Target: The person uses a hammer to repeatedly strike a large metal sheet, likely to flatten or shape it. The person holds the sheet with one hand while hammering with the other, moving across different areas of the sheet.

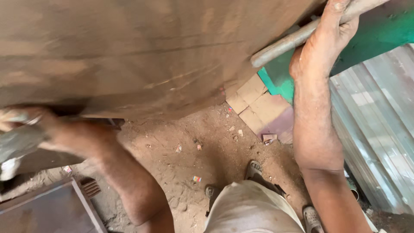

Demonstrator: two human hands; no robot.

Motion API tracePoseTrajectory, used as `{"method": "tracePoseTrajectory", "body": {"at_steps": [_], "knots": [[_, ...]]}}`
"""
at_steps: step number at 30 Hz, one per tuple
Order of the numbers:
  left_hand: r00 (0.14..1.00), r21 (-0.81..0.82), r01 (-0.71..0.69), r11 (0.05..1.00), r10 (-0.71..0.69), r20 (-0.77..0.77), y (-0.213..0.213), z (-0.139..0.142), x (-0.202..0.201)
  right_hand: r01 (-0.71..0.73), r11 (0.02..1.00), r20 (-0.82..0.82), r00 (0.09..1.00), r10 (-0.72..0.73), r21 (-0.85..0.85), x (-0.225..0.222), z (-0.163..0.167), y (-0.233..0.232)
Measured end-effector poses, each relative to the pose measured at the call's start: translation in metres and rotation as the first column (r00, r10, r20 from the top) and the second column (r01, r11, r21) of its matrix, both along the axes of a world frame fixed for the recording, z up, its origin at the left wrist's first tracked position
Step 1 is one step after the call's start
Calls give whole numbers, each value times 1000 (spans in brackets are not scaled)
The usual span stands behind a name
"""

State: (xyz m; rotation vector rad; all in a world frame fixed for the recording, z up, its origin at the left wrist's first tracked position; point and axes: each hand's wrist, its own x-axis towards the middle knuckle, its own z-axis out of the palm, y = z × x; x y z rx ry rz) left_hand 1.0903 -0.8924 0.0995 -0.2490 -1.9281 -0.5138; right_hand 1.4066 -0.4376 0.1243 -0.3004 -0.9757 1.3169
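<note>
- Bare dirt floor (202,151) fills the view from above, strewn with small scraps, and the person's sandalled feet show at the bottom edge.
- Above both hands, a large rusty brown metal sheet (129,56) takes up most of the upper view.
- Right hand (327,43) is wrapped tight around a grey metal bar (284,43), whose free end points down and left from the palm and lies against the sheet's edge.
- Behind that hand sits a green panel (379,30); below its wrist are stacked pale corrugated sheets (379,129).
- Left hand (56,133) is blurred, fingers curled at the sheet's lower edge; a grey object (17,142) lies just beside it, but whether it is gripped cannot be told.
- Judged step: steadying the sheet while bracing it with the bar.
- A next move would call for a firm hold low down and feet kept clear.
</note>
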Motion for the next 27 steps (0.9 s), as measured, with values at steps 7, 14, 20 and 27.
{"method": "tracePoseTrajectory", "body": {"at_steps": [7, 14, 20, 27], "knots": [[973, -174, 72, 982, -31, 227, -23, -14, 7, -47, 998, -22, 999, 46, -51, -16, 6, -3], [850, 473, 59, 879, -292, 438, 7, -20, 39, 24, 999, -14, 1000, -24, 21, -5, 25, -18], [982, -183, 70, 981, -100, -162, -6, -32, 8, -4, 997, -58, 998, 9, 76, -25, 51, -34], [758, 800, 481, 359, -629, -173, -11, -34, -69, 151, 988, 0, 989, -151, 44, -86, 39, 19]]}}
